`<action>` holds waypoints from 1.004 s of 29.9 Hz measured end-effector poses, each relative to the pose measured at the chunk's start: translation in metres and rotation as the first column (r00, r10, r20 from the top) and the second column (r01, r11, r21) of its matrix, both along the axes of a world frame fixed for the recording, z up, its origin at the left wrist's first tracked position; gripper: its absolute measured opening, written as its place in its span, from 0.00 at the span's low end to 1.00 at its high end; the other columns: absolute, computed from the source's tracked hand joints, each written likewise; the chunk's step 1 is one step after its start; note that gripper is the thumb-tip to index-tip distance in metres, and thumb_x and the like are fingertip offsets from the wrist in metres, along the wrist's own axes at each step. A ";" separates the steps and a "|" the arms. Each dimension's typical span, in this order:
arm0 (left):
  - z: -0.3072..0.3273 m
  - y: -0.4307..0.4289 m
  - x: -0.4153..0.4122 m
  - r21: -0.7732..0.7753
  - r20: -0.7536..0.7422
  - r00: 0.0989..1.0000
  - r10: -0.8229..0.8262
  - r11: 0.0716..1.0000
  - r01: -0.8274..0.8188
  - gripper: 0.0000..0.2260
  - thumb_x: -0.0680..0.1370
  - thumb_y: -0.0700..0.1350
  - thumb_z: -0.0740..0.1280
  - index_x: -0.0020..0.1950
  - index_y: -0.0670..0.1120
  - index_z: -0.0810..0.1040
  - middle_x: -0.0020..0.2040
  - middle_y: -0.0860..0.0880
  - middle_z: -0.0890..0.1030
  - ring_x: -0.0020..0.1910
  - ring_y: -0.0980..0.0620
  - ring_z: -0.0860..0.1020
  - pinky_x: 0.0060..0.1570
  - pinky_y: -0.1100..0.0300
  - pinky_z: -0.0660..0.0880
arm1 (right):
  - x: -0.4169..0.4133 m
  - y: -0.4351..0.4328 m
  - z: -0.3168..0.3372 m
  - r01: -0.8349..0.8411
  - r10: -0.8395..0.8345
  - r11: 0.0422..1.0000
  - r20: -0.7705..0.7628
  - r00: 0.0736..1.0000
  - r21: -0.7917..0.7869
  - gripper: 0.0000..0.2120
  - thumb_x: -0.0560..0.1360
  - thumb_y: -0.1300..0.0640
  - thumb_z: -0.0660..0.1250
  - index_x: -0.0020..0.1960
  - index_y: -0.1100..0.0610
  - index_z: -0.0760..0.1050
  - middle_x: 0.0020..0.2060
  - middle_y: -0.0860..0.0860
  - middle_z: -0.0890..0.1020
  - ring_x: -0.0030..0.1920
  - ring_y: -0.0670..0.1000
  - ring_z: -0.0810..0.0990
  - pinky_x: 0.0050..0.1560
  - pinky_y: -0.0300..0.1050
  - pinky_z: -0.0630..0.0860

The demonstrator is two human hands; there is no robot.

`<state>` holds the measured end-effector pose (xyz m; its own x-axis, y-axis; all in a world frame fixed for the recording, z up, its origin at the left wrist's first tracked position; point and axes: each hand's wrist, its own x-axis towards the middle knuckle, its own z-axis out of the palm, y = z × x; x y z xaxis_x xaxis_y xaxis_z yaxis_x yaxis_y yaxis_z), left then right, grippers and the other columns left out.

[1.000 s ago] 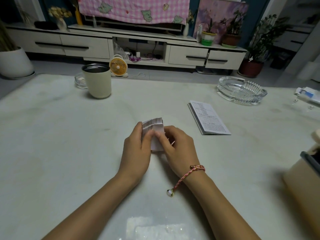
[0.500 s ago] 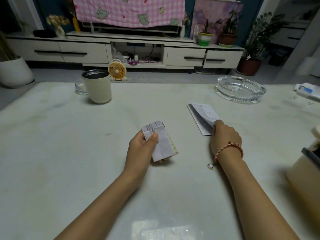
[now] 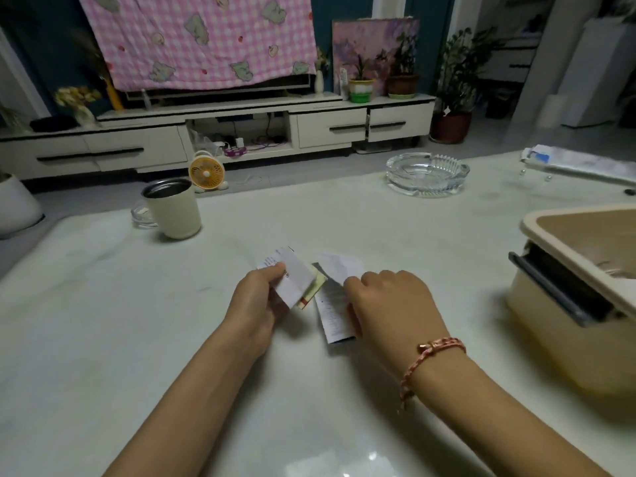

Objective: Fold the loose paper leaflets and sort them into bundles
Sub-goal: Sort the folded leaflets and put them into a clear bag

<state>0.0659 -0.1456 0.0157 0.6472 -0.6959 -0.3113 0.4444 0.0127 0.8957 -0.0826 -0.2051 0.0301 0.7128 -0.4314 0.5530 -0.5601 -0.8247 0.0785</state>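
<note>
My left hand (image 3: 257, 301) grips a small bundle of folded leaflets (image 3: 295, 283), white on top with a yellow one showing beneath, held just above the white table (image 3: 103, 321). Right beside it, my right hand (image 3: 389, 306) pinches a long printed leaflet (image 3: 333, 304) by its edge. That leaflet's upper part is bent over and its lower end reaches toward me. The two papers nearly touch in the middle of the table.
A cream mug (image 3: 173, 208) stands at the back left by a small glass dish (image 3: 139, 213). A glass ashtray (image 3: 426, 173) sits at the back right, with a packet of papers (image 3: 578, 165) beyond it. A beige box with a dark handle (image 3: 578, 297) stands at the right.
My right hand took the printed leaflet from the table's right and brought it in next to the bundle. My left hand kept its hold on the bundle. The camera tilted up.
</note>
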 end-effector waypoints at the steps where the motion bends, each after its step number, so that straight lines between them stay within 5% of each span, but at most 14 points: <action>1: 0.000 0.000 0.002 0.059 0.015 1.000 0.006 0.998 -0.007 0.06 0.79 0.39 0.60 0.51 0.43 0.76 0.44 0.46 0.80 0.44 0.49 0.78 0.49 0.55 0.75 | -0.002 0.010 -0.007 -0.068 0.069 0.998 -0.048 0.996 0.020 0.19 0.38 0.61 0.78 0.22 0.54 0.70 0.16 0.50 0.69 0.16 0.52 0.68 0.28 0.36 0.50; 4: 0.010 0.006 -0.012 0.244 0.103 0.993 -0.061 0.969 0.035 0.05 0.79 0.38 0.61 0.45 0.42 0.75 0.38 0.46 0.77 0.36 0.51 0.76 0.36 0.59 0.75 | -0.030 0.053 -0.029 -0.129 0.171 0.971 -0.207 0.963 0.199 0.17 0.41 0.49 0.78 0.20 0.53 0.72 0.18 0.48 0.72 0.19 0.48 0.71 0.24 0.36 0.59; 7: 0.005 0.010 -0.027 0.379 0.276 0.946 -0.169 0.924 0.054 0.06 0.78 0.40 0.63 0.47 0.38 0.77 0.38 0.45 0.78 0.36 0.49 0.76 0.37 0.59 0.72 | -0.046 0.064 -0.032 -0.130 0.198 0.927 -0.164 0.966 0.351 0.17 0.68 0.40 0.63 0.33 0.51 0.81 0.33 0.48 0.77 0.34 0.49 0.77 0.32 0.40 0.67; 10: -0.012 0.012 -0.049 0.591 0.464 0.807 -0.364 0.806 0.024 0.23 0.71 0.52 0.64 0.60 0.40 0.77 0.59 0.43 0.77 0.56 0.44 0.76 0.57 0.54 0.73 | -0.053 0.030 -0.027 -0.095 0.037 0.600 0.092 0.995 0.795 0.12 0.78 0.50 0.59 0.52 0.53 0.79 0.49 0.51 0.76 0.49 0.51 0.75 0.47 0.42 0.69; 13: -0.023 0.021 -0.080 0.711 0.644 0.559 -0.522 0.678 -0.186 0.23 0.75 0.54 0.63 0.67 0.44 0.69 0.67 0.44 0.65 0.66 0.43 0.64 0.65 0.55 0.63 | -0.055 0.011 -0.031 0.011 -0.305 0.405 0.124 0.944 0.914 0.15 0.76 0.51 0.63 0.59 0.58 0.72 0.57 0.54 0.76 0.54 0.53 0.76 0.49 0.40 0.68; 16: -0.032 0.019 -0.098 0.627 0.765 0.433 -0.476 0.703 -0.336 0.28 0.77 0.55 0.63 0.71 0.45 0.59 0.68 0.43 0.62 0.68 0.43 0.61 0.65 0.54 0.60 | -0.036 0.011 -0.023 0.076 -0.273 0.258 -0.002 0.962 0.963 0.08 0.74 0.55 0.66 0.45 0.58 0.70 0.44 0.53 0.75 0.42 0.53 0.77 0.43 0.39 0.71; 18: -0.036 0.017 -0.102 0.602 0.780 0.454 -0.431 0.714 -0.358 0.31 0.77 0.54 0.64 0.73 0.45 0.55 0.69 0.43 0.62 0.68 0.43 0.61 0.65 0.54 0.59 | -0.031 0.015 -0.012 0.129 -0.265 0.215 -0.069 0.962 0.968 0.08 0.72 0.58 0.67 0.40 0.58 0.68 0.42 0.55 0.77 0.37 0.52 0.76 0.36 0.37 0.71; 22: -0.040 0.021 -0.106 0.477 0.823 0.502 -0.266 0.803 -0.357 0.25 0.78 0.47 0.63 0.72 0.44 0.59 0.70 0.44 0.64 0.69 0.44 0.61 0.66 0.55 0.57 | -0.032 0.024 -0.017 0.162 -0.254 0.265 -0.093 0.963 0.951 0.11 0.73 0.51 0.64 0.51 0.56 0.73 0.57 0.57 0.78 0.54 0.57 0.77 0.48 0.43 0.73; 24: -0.040 0.022 -0.106 0.412 0.837 0.511 -0.198 0.841 -0.349 0.22 0.78 0.43 0.61 0.71 0.43 0.61 0.70 0.44 0.66 0.69 0.45 0.62 0.66 0.55 0.57 | -0.031 0.031 -0.022 0.128 -0.288 0.327 -0.031 0.957 0.936 0.20 0.73 0.47 0.63 0.60 0.57 0.72 0.60 0.57 0.73 0.59 0.57 0.74 0.56 0.45 0.72; 26: -0.040 0.022 -0.103 0.324 0.833 0.541 -0.114 0.894 -0.311 0.21 0.78 0.42 0.62 0.70 0.43 0.63 0.68 0.44 0.68 0.68 0.45 0.64 0.67 0.54 0.59 | -0.031 0.035 -0.025 -0.002 -0.305 0.358 0.119 0.945 0.934 0.17 0.75 0.50 0.62 0.60 0.57 0.70 0.59 0.56 0.73 0.58 0.56 0.74 0.54 0.43 0.71; 30: -0.028 0.031 -0.098 0.052 0.548 0.835 0.048 0.994 -0.091 0.22 0.77 0.40 0.66 0.68 0.44 0.62 0.61 0.47 0.75 0.58 0.48 0.77 0.59 0.54 0.74 | -0.038 0.029 -0.030 -0.368 -0.322 0.237 0.430 0.844 0.899 0.09 0.75 0.60 0.64 0.55 0.57 0.73 0.54 0.54 0.80 0.51 0.52 0.79 0.50 0.42 0.75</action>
<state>-0.0317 -0.1143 -0.0120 0.7728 -0.6319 0.0580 -0.1154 -0.0500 0.9921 -0.1209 -0.1765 0.0001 0.5435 -0.8386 -0.0369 -0.2000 -0.0867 -0.9759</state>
